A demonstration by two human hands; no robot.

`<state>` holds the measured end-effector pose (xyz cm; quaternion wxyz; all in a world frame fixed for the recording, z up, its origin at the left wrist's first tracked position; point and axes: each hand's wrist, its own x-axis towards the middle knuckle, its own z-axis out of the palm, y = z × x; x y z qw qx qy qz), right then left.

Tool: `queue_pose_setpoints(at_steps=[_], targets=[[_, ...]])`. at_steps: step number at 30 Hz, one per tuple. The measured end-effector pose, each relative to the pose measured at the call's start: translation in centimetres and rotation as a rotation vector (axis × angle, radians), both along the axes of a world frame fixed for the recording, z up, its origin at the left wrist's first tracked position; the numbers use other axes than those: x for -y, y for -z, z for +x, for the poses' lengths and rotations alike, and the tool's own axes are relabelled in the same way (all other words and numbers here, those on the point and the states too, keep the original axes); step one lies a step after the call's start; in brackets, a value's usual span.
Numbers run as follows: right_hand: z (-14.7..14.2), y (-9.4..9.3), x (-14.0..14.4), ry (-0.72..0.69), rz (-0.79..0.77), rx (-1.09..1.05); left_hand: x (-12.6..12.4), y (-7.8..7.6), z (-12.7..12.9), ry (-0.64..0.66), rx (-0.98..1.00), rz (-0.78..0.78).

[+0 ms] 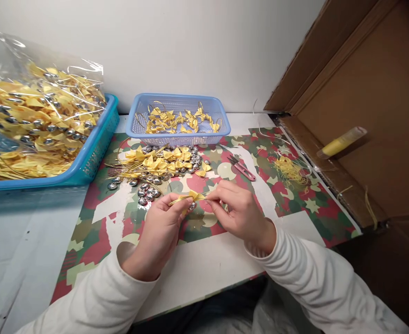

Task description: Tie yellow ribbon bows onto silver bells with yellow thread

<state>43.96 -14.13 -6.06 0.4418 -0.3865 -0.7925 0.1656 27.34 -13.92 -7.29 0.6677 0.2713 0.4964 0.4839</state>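
Left hand (159,227): fingers pinched on the yellow bow (190,196).
Right hand (237,211): fingers closed on the same bow.
Snips (242,168): laid just beyond the right fingers.

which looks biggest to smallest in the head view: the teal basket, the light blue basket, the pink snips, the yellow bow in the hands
1. teal basket, though nearer the camera
2. light blue basket
3. pink snips and yellow bow: too alike to rank

Lavender basket (221,121): set against the wall, yellow bows inside.
Turquoise basket (98,146): placed at the left, a clear bag (41,106) of bows and silver beads held in it.
Red snips (242,168): laid on the patterned mat (295,195).
Thread scraps (290,169): heaped near the cardboard box (381,93).
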Motion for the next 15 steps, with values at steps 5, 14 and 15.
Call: queue_pose_setpoints(at_steps=[5,14,15], targets=[[-0.04,0.04,0.04,0.000,0.005,-0.005,-0.02,-0.06,0.04,-0.006,-0.007,-0.003],[0.02,0.08,0.00,-0.024,0.020,0.021,-0.15,-0.23,0.15,0.018,0.070,-0.042],[0.05,0.02,0.01,-0.023,0.019,0.028,-0.17,-0.27,0.18,0.018,0.077,-0.046]])
